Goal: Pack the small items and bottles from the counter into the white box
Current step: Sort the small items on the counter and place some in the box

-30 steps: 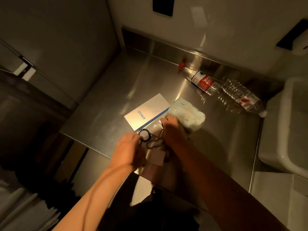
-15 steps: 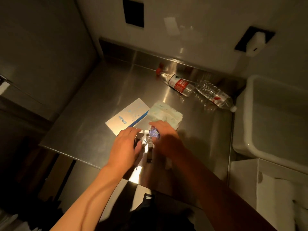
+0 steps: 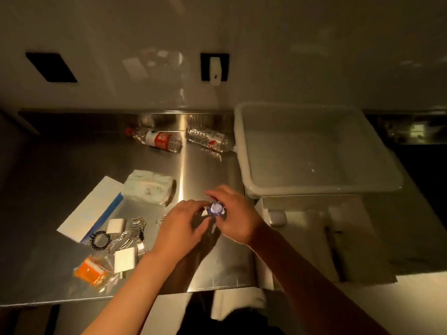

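Two bare hands met over a steel counter, beside a white plastic box.

Right hand [image 3: 238, 217] curled around a small clear object with a bluish round top [image 3: 216, 208]; left hand [image 3: 180, 224] cupped against it, fingers bent, grip unclear. Brushed stainless counter [image 3: 72, 165], reflective, dimly lit, backed by a glossy pale wall. Rectangular white box [image 3: 244, 151] with rounded rim stood to the right. Two ribbed clear bottles lay on their sides near the wall, one red-labelled [image 3: 158, 140], one crinkled [image 3: 210, 140]. Soft tissue pack [image 3: 150, 189], flat white carton with blue stripe [image 3: 93, 209], metal chains [image 3: 125, 235], black beaded bracelet [image 3: 99, 240], white charger [image 3: 124, 259], orange sachet [image 3: 90, 272] lay left.
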Action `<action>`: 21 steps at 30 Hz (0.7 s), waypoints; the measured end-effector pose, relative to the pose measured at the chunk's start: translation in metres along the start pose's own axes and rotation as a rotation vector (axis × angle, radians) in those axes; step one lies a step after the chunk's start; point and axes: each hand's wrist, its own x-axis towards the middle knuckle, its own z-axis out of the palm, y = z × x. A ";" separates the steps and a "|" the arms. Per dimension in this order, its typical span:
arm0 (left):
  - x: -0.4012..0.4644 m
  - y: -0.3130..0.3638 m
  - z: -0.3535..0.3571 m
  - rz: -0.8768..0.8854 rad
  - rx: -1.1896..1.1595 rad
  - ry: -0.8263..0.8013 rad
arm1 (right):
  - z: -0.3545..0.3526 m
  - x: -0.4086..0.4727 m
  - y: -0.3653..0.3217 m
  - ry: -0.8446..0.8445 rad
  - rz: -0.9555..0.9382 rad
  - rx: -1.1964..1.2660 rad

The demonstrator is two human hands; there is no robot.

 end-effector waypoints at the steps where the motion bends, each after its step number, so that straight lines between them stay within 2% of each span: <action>1: 0.005 0.011 0.006 0.035 0.007 -0.007 | -0.010 -0.008 0.005 0.010 0.011 0.007; 10: 0.031 0.098 0.066 0.143 0.012 -0.099 | -0.082 -0.079 0.051 0.133 0.141 0.117; 15: 0.041 0.135 0.103 0.203 0.018 -0.190 | -0.106 -0.116 0.086 0.171 0.230 0.045; 21: 0.054 0.166 0.133 0.230 0.251 -0.169 | -0.124 -0.146 0.136 0.238 0.429 -0.083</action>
